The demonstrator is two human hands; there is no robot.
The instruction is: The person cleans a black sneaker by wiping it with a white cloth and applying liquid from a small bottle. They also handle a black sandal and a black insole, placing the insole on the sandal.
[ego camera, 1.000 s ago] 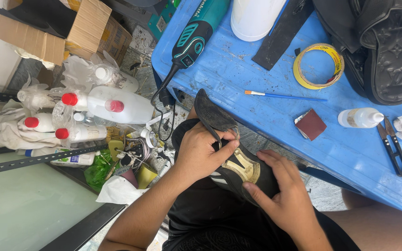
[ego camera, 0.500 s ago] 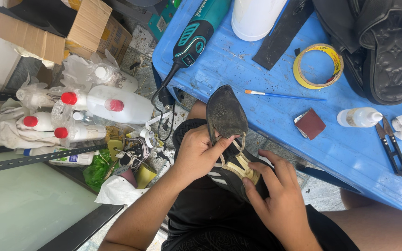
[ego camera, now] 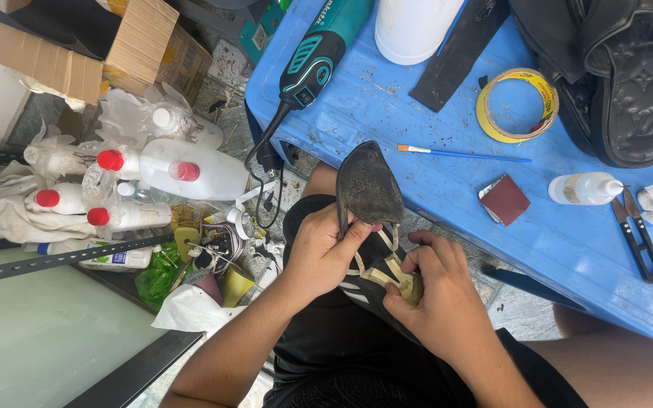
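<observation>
Shoe [ego camera: 376, 227]: dark, with pale stripes on its side, held sole-up over the person's lap, just off the near edge of the blue table [ego camera: 432, 113]. Sole [ego camera: 368, 185]: worn and grey, peeled up from the upper and standing nearly upright; yellowish glue residue shows in the gap below it.

Left hand [ego camera: 319, 253]: closed on the shoe, thumb pressed against the lifted sole's base.

Right hand [ego camera: 436, 295]: curled around the shoe's heel end, fingertips pinching at the yellowish layer (whether they hold a separate scrap, one cannot tell).

On the table: teal rotary tool [ego camera: 319, 57] at the far left corner, its cord hanging over the left edge; white container [ego camera: 413, 26] at the far edge; roll of yellow tape [ego camera: 518, 104]; thin brush [ego camera: 459, 154] lying near the near edge; square of dark red sandpaper [ego camera: 504, 200] just beside that edge; small clear squeeze bottle [ego camera: 587, 189] lying on its side; black snips [ego camera: 639, 238] toward the right; black sandal [ego camera: 636, 83] at the far right corner, sole up.

Beside the table's left edge, on the floor: red-capped white bottles [ego camera: 183, 170] and a cardboard box [ego camera: 96, 49].
</observation>
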